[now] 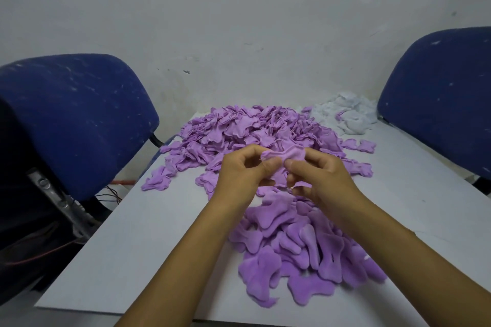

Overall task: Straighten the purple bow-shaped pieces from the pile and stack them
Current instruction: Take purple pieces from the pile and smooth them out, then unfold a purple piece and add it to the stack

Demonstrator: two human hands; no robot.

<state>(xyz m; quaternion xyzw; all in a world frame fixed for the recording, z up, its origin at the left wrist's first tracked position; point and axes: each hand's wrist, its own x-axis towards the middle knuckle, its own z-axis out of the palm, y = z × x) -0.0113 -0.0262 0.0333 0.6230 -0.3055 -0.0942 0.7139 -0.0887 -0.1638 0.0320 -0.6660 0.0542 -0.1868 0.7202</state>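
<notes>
The wall (239, 21) fills the top of the view. Two blue chairs (74, 119) flank the desk (132, 233), one at each side.

On the desk, the pile (252, 130) of crumpled purple pieces spreads across the far middle. A white heap (348, 117) lies beside it at the far right corner. Nearer the person, an overlapping spread of flatter pieces, the stack (300, 247), runs from under the hands toward the near edge, right of centre.

The left hand (239, 175) and right hand (316, 178) meet above the gap between pile and stack. Both pinch one piece (287, 156): thumb and fingers of each hand are curled round it, so each grip is closed on that piece. The left holds its left lobe, the right its right lobe.

The piece's long axis runs roughly left to right, across the person, raised off the desk. It looks puckered at the middle, so the straightening seems unfinished.

The stack lies directly below and toward the person from the grip, slightly to the right. So the coming move is probably a short drop toward the body, not a reach. The right hand is somewhat nearer the stack's bulk. The pieces there lie at mixed angles, so whether the held one needs turning before it goes down is hard to say.
</notes>
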